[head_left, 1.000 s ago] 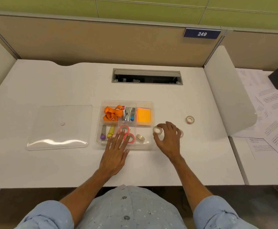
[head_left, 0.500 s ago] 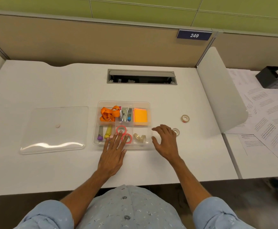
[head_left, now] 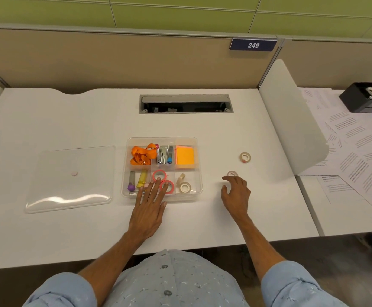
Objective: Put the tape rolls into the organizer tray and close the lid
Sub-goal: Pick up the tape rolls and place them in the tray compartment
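Observation:
The clear organizer tray point(head_left: 199, 165) sits mid-desk. Its front middle compartment holds two pink tape rolls point(head_left: 159, 175), and its front right compartment holds two pale tape rolls point(head_left: 185, 187). My left hand point(head_left: 150, 207) lies flat with spread fingers over the tray's front edge, fingertips at the pink rolls. My right hand point(head_left: 237, 196) hovers open to the right of the tray, just short of a pale tape roll point(head_left: 232, 173) on the desk. Another tape roll point(head_left: 245, 157) lies farther back right. The clear lid point(head_left: 69, 178) rests flat on the desk left of the tray.
The tray's other compartments hold an orange lanyard point(head_left: 143, 154), staplers point(head_left: 164, 154), orange sticky notes point(head_left: 185, 156) and markers point(head_left: 141, 178). A cable slot point(head_left: 186, 104) opens at the back. A white divider point(head_left: 291, 120) stands right, with papers and a black dispenser point(head_left: 364, 97) beyond.
My right hand dropped the pale roll it held into the tray's front right compartment, then moved right with open fingers toward the roll on the desk. My left hand stayed put.

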